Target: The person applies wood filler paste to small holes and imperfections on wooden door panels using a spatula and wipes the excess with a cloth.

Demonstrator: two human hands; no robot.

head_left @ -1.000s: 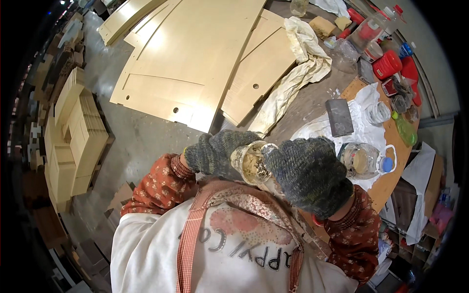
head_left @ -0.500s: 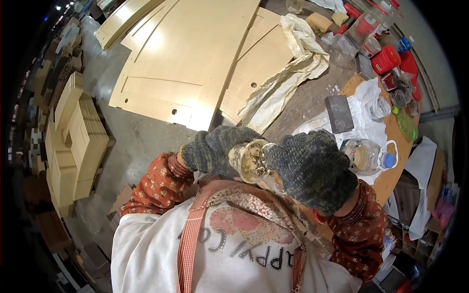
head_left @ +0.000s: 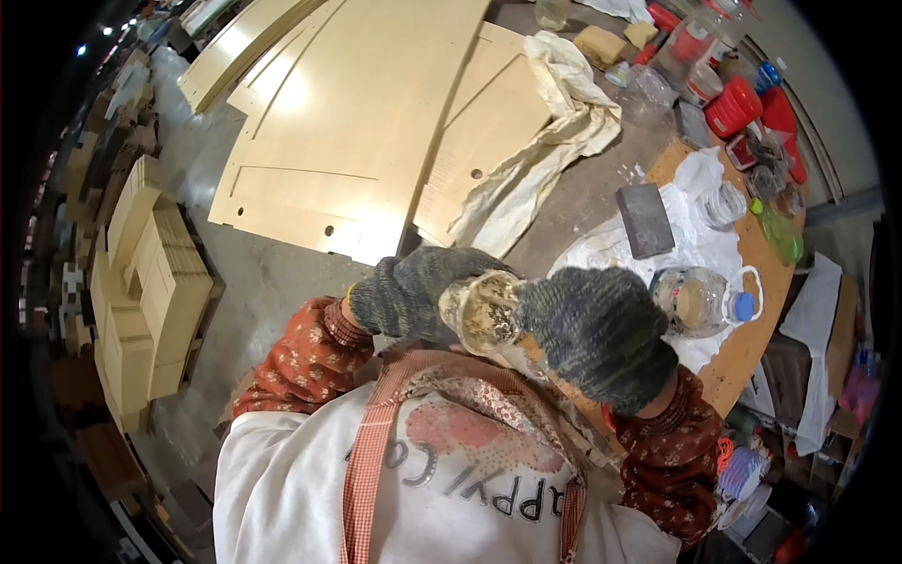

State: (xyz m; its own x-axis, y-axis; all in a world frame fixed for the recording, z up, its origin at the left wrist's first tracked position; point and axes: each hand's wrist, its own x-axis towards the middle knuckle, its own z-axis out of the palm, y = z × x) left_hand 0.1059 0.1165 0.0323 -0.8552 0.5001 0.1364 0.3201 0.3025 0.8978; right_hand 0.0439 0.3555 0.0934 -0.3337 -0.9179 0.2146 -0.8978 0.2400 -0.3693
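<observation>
Both hands wear dark grey knitted gloves. My left hand is wrapped around a pale cup from its left side. The cup tilts so that its mouth shows, and its inside is crusted with whitish-brown residue. Against the cup's right rim rests my right hand, its fingers curled inward. Whatever those fingers hold is hidden by the glove. To the right of it, a clear plastic jug with a blue cap lies on the white sheet. A dark grey block sits on that sheet, farther off.
Large cream wooden panels lie ahead, with a crumpled cream cloth across one. Bottles and a red container crowd the far right of the worktable. Stacked cream wooden parts stand on the floor at left.
My right hand has shifted slightly left and down, closer over the cup's rim. The left hand still holds the cup in about the same place. The view has shifted a little.
</observation>
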